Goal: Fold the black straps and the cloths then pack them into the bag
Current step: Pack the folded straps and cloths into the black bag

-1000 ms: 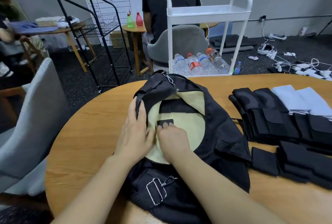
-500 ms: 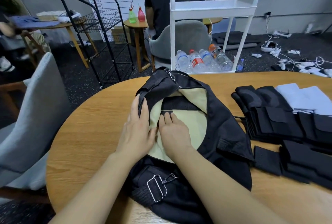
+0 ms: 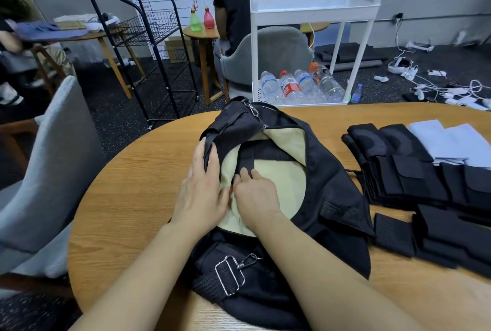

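Bag [image 3: 326, 179] lies open mid-table [image 3: 127, 198], cream lining up. My left hand [image 3: 200, 190] holds the bag's left rim, fingers straight and together, thumb on the lining. My right hand [image 3: 256, 192] is inside the opening, fingers curled and pressing a black strap [image 3: 248, 162] onto the lining; can't tell if they pinch it. Folded straps [image 3: 414, 179] stacked right of the bag, 2 pale cloths [image 3: 449, 142] behind them, none touching my hands.
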A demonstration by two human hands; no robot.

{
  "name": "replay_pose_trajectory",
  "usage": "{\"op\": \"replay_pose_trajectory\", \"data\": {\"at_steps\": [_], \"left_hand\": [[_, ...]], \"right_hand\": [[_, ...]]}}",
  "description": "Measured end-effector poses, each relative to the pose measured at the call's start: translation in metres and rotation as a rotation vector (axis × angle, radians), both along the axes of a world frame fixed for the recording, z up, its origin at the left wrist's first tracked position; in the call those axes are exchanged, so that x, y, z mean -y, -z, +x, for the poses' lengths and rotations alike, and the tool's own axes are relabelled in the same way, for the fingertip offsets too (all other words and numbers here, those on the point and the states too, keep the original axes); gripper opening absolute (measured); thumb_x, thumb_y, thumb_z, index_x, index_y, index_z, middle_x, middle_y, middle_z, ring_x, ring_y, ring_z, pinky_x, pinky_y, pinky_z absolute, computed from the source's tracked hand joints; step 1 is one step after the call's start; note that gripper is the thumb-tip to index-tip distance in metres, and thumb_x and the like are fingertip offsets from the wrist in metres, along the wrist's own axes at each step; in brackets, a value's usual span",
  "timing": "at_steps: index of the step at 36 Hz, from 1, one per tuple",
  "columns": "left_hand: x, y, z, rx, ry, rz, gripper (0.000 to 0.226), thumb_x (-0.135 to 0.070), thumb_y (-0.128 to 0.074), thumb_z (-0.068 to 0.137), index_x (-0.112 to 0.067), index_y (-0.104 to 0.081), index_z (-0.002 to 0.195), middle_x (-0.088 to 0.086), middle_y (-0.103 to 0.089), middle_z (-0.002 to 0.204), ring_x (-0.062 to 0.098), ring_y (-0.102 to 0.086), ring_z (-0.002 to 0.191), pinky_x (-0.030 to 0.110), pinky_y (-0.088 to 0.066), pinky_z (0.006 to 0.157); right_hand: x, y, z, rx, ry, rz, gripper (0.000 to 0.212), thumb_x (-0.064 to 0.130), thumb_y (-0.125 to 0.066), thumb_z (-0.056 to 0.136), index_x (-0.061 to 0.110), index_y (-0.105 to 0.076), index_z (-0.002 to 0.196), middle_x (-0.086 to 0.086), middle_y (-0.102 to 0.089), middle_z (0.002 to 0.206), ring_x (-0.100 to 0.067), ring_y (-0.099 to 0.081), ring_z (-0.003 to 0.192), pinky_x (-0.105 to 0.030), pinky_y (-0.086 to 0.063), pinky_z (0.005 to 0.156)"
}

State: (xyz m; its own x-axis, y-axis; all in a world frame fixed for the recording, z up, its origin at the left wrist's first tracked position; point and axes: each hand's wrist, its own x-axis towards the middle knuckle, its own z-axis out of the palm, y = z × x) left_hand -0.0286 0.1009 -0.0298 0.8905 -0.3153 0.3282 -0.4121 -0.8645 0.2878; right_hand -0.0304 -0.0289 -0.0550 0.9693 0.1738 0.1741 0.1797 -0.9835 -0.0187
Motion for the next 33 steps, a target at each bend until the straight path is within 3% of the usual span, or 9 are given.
{"op": "replay_pose_trajectory", "data": {"at_steps": [4,10,15,19,23,27,30,33], "left_hand": [[0.001,-0.002,0.001,-0.015,-0.004,0.045,0.082,-0.023,-0.059,0.091,-0.008,-0.009,0.154,0.002,0.014,0.159,0.034,-0.031,0.140,0.045,-0.044,0.102],[0.005,-0.005,-0.001,-0.050,-0.038,0.173,0.083,-0.026,-0.056,0.093,-0.012,-0.003,0.154,0.006,0.019,0.159,0.032,-0.032,0.137,0.043,-0.043,0.101],[0.009,-0.011,-0.002,-0.079,-0.088,0.247,0.088,-0.026,-0.057,0.093,-0.014,0.005,0.154,0.005,0.023,0.158,0.030,-0.035,0.132,0.039,-0.042,0.099],[0.014,-0.019,-0.007,-0.125,-0.123,0.316,0.098,-0.022,-0.066,0.087,-0.015,0.004,0.154,0.004,0.026,0.157,0.030,-0.036,0.129,0.038,-0.043,0.096],[0.016,-0.023,-0.012,-0.147,-0.137,0.319,0.091,-0.021,-0.062,0.090,-0.016,0.002,0.155,0.003,0.025,0.157,0.031,-0.035,0.131,0.040,-0.044,0.095],[0.016,-0.027,-0.015,-0.160,-0.154,0.298,0.083,-0.025,-0.057,0.095,-0.017,0.000,0.155,0.001,0.023,0.158,0.030,-0.035,0.132,0.042,-0.044,0.097],[0.015,-0.026,-0.018,-0.171,-0.165,0.288,0.082,-0.023,-0.057,0.095,-0.018,-0.001,0.155,0.000,0.023,0.158,0.032,-0.035,0.131,0.043,-0.043,0.097],[0.012,-0.025,-0.019,-0.166,-0.167,0.288,0.083,-0.025,-0.057,0.095,-0.017,-0.001,0.155,0.000,0.022,0.159,0.033,-0.036,0.130,0.044,-0.043,0.096]], "right_hand": [[0.000,-0.002,0.002,-0.009,0.021,0.000,0.029,0.005,-0.050,0.090,0.008,-0.051,0.119,-0.006,-0.050,0.119,-0.024,-0.048,0.113,-0.032,-0.037,0.066],[0.015,-0.027,0.005,-0.156,-0.011,0.035,0.029,0.004,-0.042,0.092,0.011,-0.054,0.118,-0.007,-0.055,0.117,-0.026,-0.054,0.107,-0.034,-0.033,0.068],[0.038,-0.050,-0.019,-0.026,-0.020,-0.013,0.022,0.004,-0.047,0.088,0.012,-0.053,0.108,-0.005,-0.056,0.107,-0.024,-0.053,0.100,-0.031,-0.026,0.059],[0.057,-0.064,-0.046,0.095,-0.014,0.040,0.018,0.000,-0.052,0.083,0.016,-0.044,0.087,-0.002,-0.047,0.086,-0.020,-0.043,0.081,-0.031,-0.026,0.062],[0.081,-0.065,-0.077,0.248,0.004,0.053,0.025,-0.004,-0.069,0.056,0.011,-0.051,0.065,-0.004,-0.051,0.064,-0.027,-0.051,0.058,-0.029,-0.024,0.055],[0.109,-0.054,-0.121,0.347,0.050,0.048,0.012,0.006,-0.062,0.071,0.013,-0.058,0.080,0.000,-0.055,0.077,-0.026,-0.055,0.075,-0.031,-0.036,0.071],[0.126,-0.040,-0.156,0.374,0.111,0.034,0.029,0.011,-0.060,0.075,0.012,-0.068,0.102,-0.002,-0.068,0.101,-0.026,-0.063,0.101,-0.039,-0.038,0.097],[0.146,-0.026,-0.186,0.429,0.220,0.056,0.040,0.014,-0.052,0.078,0.009,-0.069,0.114,-0.006,-0.069,0.115,-0.025,-0.064,0.112,-0.045,-0.032,0.103]]}}
